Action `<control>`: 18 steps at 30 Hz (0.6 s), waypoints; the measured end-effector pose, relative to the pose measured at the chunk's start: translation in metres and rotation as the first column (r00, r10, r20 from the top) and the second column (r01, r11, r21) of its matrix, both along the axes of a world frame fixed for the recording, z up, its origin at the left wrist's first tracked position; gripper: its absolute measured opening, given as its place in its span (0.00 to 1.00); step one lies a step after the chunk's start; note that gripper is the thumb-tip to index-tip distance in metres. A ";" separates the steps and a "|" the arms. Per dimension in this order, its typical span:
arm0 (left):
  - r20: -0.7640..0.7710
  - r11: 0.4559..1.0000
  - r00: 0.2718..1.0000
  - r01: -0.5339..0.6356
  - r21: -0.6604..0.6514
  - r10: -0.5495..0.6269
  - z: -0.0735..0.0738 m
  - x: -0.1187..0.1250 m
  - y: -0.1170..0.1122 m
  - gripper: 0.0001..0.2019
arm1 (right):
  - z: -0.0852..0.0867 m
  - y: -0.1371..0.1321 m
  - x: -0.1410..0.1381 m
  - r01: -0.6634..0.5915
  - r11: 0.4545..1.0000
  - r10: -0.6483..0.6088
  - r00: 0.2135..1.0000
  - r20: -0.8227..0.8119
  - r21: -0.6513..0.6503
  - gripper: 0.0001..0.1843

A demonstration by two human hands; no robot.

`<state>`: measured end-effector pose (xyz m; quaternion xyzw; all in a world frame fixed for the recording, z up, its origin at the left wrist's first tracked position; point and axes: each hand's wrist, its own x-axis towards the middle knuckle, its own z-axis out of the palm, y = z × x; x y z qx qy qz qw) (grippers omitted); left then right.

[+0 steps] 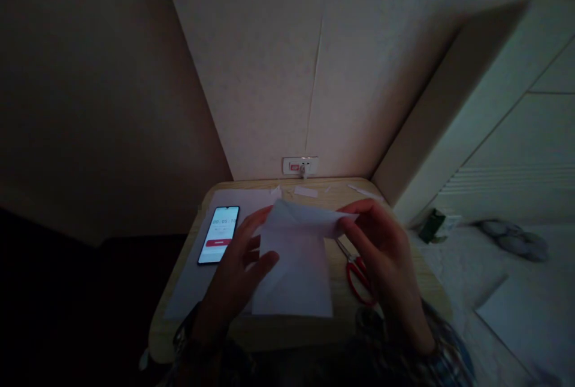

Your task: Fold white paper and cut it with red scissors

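Note:
A white sheet of paper (294, 273) is held up over the small table, its far part folded over with a point sticking out to the right. My right hand (381, 249) pinches that pointed corner between thumb and fingers. At the sheet's left edge is my left hand (245, 261), fingers behind the paper and thumb in front, gripping it. Red-handled scissors (357, 276) lie on the table beside my right hand, partly hidden by it. A lit phone (219, 234) showing a timer rests on more white paper (188, 282) left of my left hand.
Paper scraps (306, 192) lie along the back edge of the wooden table (431, 288). A wall socket (300, 166) with a plug sits just behind. On the right, a dark green box (432, 226) and a white sheet (523, 315) lie on a pale surface.

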<state>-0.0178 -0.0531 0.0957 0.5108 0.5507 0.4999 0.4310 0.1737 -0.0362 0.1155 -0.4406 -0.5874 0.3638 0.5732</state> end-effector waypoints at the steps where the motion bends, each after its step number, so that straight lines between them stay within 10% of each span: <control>1: 0.038 0.994 0.997 0.067 -0.085 -0.064 -0.001 -0.001 0.000 0.31 | 0.001 0.003 0.000 0.018 1.000 -0.018 1.000 -0.005 0.010 0.01; 6: 0.147 0.945 0.960 0.264 -0.193 -0.238 -0.007 -0.002 0.007 0.17 | 0.005 0.017 -0.003 0.036 0.999 -0.035 0.998 -0.045 0.036 0.02; 18: 0.063 0.973 0.992 0.119 -0.196 -0.108 -0.005 0.005 0.008 0.13 | -0.009 0.014 -0.002 -0.109 0.973 0.060 0.969 -0.239 -0.201 0.20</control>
